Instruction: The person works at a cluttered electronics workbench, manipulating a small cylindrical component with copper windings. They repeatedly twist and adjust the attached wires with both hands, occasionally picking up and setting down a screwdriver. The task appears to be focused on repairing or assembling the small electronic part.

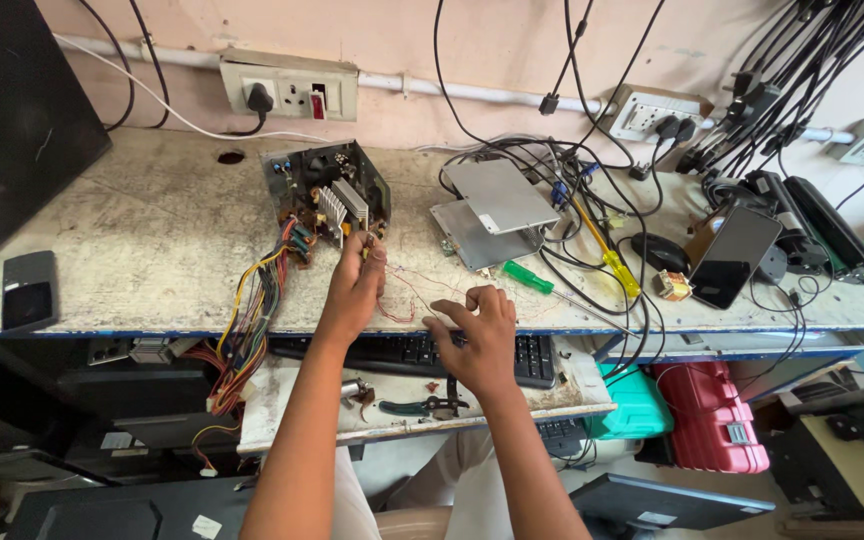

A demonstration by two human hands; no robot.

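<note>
An opened power supply box (327, 190) with heat sinks and a bundle of coloured wires (252, 310) sits on the worn workbench (152, 240). My left hand (354, 285) is raised just in front of the box, fingers pinched on a thin reddish wire (407, 295) near the box's lower right corner. My right hand (477, 335) rests at the bench's front edge, fingertips pinching the other end of the same thin wire, which loops loosely between both hands.
Two metal drive cases (492, 210), a green-handled screwdriver (529, 277), a yellow-handled screwdriver (617, 268), a phone (734, 258) and tangled black cables lie right. A keyboard (422, 352) and pliers (417, 406) sit on the lower shelf. A small black device (29, 290) lies left.
</note>
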